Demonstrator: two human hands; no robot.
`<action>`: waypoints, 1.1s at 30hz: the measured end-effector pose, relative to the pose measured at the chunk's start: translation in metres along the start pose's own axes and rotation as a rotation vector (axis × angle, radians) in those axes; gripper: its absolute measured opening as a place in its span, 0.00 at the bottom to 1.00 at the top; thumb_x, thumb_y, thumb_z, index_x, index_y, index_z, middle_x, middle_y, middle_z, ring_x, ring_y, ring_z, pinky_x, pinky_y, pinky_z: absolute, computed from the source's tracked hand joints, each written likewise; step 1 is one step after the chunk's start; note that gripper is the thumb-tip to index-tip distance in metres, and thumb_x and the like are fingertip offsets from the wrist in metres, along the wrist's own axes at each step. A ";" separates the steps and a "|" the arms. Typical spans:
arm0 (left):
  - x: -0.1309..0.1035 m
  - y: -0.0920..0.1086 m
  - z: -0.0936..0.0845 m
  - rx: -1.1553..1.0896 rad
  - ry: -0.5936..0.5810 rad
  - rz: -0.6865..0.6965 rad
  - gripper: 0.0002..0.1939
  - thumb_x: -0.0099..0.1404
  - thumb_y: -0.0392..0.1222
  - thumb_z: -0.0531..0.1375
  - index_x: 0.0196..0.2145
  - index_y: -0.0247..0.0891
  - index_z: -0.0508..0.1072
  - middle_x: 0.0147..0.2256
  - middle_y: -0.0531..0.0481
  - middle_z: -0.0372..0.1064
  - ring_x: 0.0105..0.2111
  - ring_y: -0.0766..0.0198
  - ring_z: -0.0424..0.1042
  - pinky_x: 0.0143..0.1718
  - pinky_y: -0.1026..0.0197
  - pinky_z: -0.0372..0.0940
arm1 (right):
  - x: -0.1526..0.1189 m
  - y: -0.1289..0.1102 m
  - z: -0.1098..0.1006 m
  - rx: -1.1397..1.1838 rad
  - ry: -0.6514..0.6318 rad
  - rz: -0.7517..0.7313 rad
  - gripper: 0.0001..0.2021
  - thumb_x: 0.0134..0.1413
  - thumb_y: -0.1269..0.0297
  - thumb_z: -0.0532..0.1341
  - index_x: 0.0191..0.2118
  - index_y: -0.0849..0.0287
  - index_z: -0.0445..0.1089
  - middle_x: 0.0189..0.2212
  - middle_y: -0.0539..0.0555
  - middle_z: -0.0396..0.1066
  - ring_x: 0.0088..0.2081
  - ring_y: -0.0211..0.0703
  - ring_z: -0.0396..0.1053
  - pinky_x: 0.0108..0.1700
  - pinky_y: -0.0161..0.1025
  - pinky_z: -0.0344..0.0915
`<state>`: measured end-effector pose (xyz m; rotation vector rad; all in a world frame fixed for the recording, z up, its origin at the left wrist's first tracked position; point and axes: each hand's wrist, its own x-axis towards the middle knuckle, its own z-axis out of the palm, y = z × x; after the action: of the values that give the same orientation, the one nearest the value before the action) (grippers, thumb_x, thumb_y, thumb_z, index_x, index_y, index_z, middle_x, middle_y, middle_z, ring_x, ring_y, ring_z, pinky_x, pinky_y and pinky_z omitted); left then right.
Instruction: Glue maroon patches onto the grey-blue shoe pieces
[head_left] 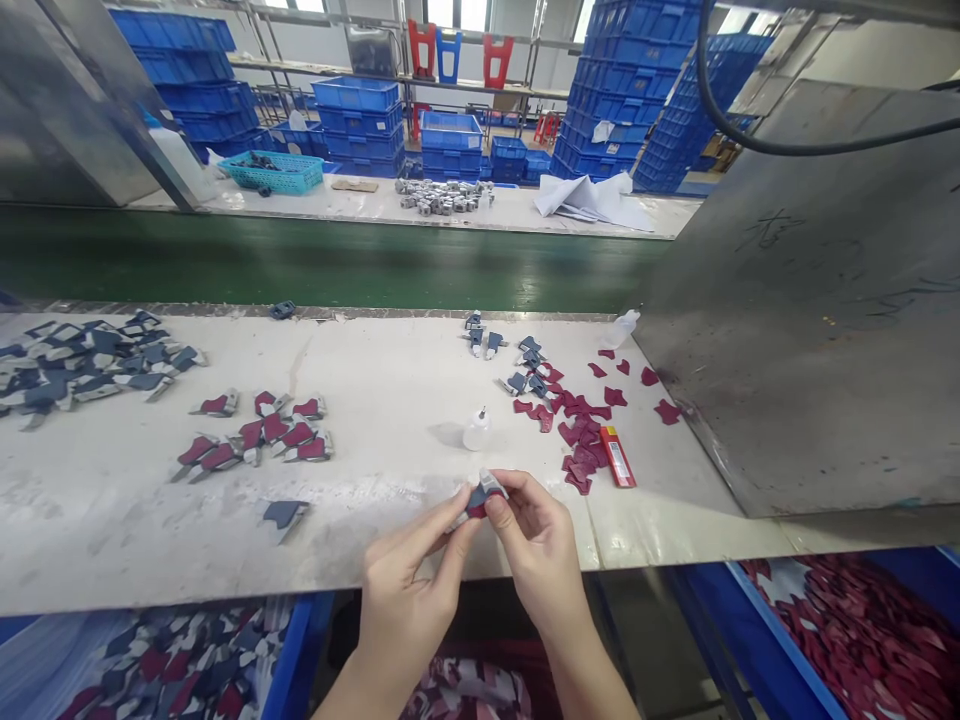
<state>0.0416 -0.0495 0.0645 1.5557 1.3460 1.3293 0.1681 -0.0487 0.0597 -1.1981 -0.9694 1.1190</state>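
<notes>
Close to the table's front edge, my left hand (pixel 411 565) and my right hand (pixel 538 545) pinch one small grey-and-blue plastic part (pixel 489 484) between them. A maroon insert shows on the part's near side, under my right thumb; the fingers cover the rest. Just beyond my hands stands a small white squeeze bottle (pixel 478 430) with a thin tip. To the right lie loose maroon pieces (pixel 581 460) and a red-and-yellow box (pixel 617 458). Left of my hands are parts with maroon inserts (pixel 274 430) and a single blue-grey part (pixel 283 515).
A heap of blue-grey parts (pixel 82 360) covers the table's far left. Several more blue parts (pixel 529 365) lie near the maroon pieces. A metal panel (pixel 817 300) rises at the right. Below the table are blue bins (pixel 307 640) of parts. A green belt (pixel 360 265) runs behind.
</notes>
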 end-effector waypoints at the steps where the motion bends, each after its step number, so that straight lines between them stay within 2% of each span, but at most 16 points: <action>1: 0.002 -0.001 -0.003 0.032 -0.026 0.028 0.14 0.58 0.35 0.67 0.43 0.44 0.82 0.39 0.48 0.81 0.34 0.56 0.81 0.41 0.60 0.76 | 0.001 0.000 -0.001 0.005 -0.013 0.012 0.12 0.58 0.56 0.64 0.42 0.59 0.74 0.33 0.55 0.77 0.36 0.44 0.75 0.41 0.39 0.72; 4: 0.010 0.002 -0.010 0.078 -0.080 0.062 0.15 0.58 0.33 0.67 0.43 0.46 0.82 0.39 0.49 0.81 0.36 0.55 0.81 0.42 0.61 0.75 | 0.003 0.001 -0.006 -0.026 -0.062 0.016 0.12 0.59 0.56 0.64 0.42 0.58 0.75 0.33 0.55 0.76 0.36 0.43 0.75 0.41 0.40 0.72; 6: 0.012 0.005 -0.013 0.058 -0.089 0.040 0.14 0.59 0.34 0.66 0.43 0.46 0.82 0.38 0.50 0.81 0.34 0.56 0.81 0.39 0.62 0.75 | 0.003 0.000 -0.011 -0.114 -0.085 -0.067 0.13 0.58 0.57 0.64 0.46 0.56 0.75 0.36 0.54 0.75 0.38 0.44 0.74 0.43 0.41 0.72; 8: 0.013 0.010 -0.014 -0.001 -0.089 -0.041 0.11 0.60 0.36 0.66 0.40 0.44 0.83 0.34 0.50 0.82 0.30 0.58 0.80 0.36 0.63 0.75 | 0.002 -0.003 -0.017 -0.273 -0.072 -0.237 0.20 0.54 0.59 0.68 0.53 0.52 0.71 0.40 0.54 0.73 0.43 0.45 0.72 0.45 0.43 0.72; 10: 0.012 0.016 -0.014 -0.102 -0.118 -0.137 0.08 0.61 0.38 0.65 0.37 0.43 0.83 0.30 0.51 0.81 0.27 0.59 0.79 0.34 0.64 0.74 | 0.002 -0.008 -0.022 -0.462 -0.045 -0.467 0.26 0.49 0.63 0.71 0.55 0.49 0.69 0.44 0.55 0.71 0.47 0.48 0.69 0.49 0.47 0.70; 13: 0.010 0.026 -0.016 -0.254 -0.214 -0.261 0.09 0.62 0.42 0.64 0.38 0.40 0.83 0.29 0.49 0.80 0.26 0.58 0.78 0.33 0.63 0.75 | 0.003 -0.014 -0.026 -0.629 -0.067 -0.742 0.18 0.51 0.69 0.69 0.48 0.49 0.72 0.42 0.55 0.72 0.50 0.52 0.66 0.52 0.54 0.67; 15: 0.010 0.031 -0.017 -0.313 -0.257 -0.324 0.11 0.62 0.44 0.64 0.39 0.38 0.82 0.30 0.48 0.80 0.27 0.57 0.78 0.33 0.61 0.76 | 0.005 -0.016 -0.027 -0.654 -0.117 -0.818 0.14 0.54 0.72 0.66 0.46 0.50 0.71 0.37 0.53 0.72 0.47 0.51 0.67 0.51 0.54 0.67; 17: 0.011 0.034 -0.020 -0.353 -0.289 -0.374 0.11 0.62 0.45 0.64 0.39 0.38 0.82 0.30 0.48 0.79 0.28 0.57 0.78 0.33 0.60 0.76 | 0.005 -0.016 -0.027 -0.657 -0.151 -0.851 0.14 0.54 0.72 0.66 0.45 0.50 0.70 0.33 0.52 0.72 0.43 0.49 0.68 0.49 0.54 0.67; 20: 0.013 0.034 -0.024 -0.374 -0.361 -0.411 0.11 0.63 0.45 0.64 0.38 0.37 0.82 0.29 0.49 0.78 0.29 0.60 0.77 0.33 0.65 0.73 | 0.004 -0.012 -0.025 -0.629 -0.148 -0.865 0.13 0.53 0.70 0.68 0.44 0.49 0.70 0.31 0.51 0.70 0.39 0.47 0.67 0.45 0.53 0.68; 25: 0.018 0.029 -0.029 -0.420 -0.507 -0.493 0.10 0.65 0.43 0.63 0.40 0.37 0.81 0.31 0.48 0.78 0.33 0.61 0.76 0.37 0.66 0.71 | 0.000 -0.003 -0.024 -0.562 -0.105 -0.871 0.17 0.50 0.78 0.66 0.42 0.49 0.73 0.32 0.52 0.67 0.37 0.44 0.63 0.38 0.46 0.67; 28: 0.019 0.026 -0.029 -0.460 -0.477 -0.518 0.11 0.64 0.44 0.63 0.39 0.36 0.82 0.32 0.48 0.78 0.32 0.61 0.76 0.36 0.65 0.72 | 0.000 -0.003 -0.022 -0.515 -0.090 -0.842 0.14 0.50 0.75 0.68 0.41 0.50 0.73 0.31 0.51 0.67 0.35 0.43 0.63 0.35 0.43 0.66; 33: 0.019 0.026 -0.027 -0.464 -0.446 -0.528 0.12 0.62 0.45 0.65 0.38 0.35 0.82 0.27 0.49 0.76 0.29 0.61 0.76 0.33 0.64 0.72 | 0.002 -0.004 -0.020 -0.447 -0.027 -0.811 0.19 0.50 0.70 0.71 0.47 0.49 0.70 0.27 0.49 0.70 0.31 0.42 0.65 0.33 0.43 0.65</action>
<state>0.0218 -0.0409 0.0999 1.0024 0.9792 0.8213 0.1881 -0.0503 0.0607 -0.9668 -1.5880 0.2763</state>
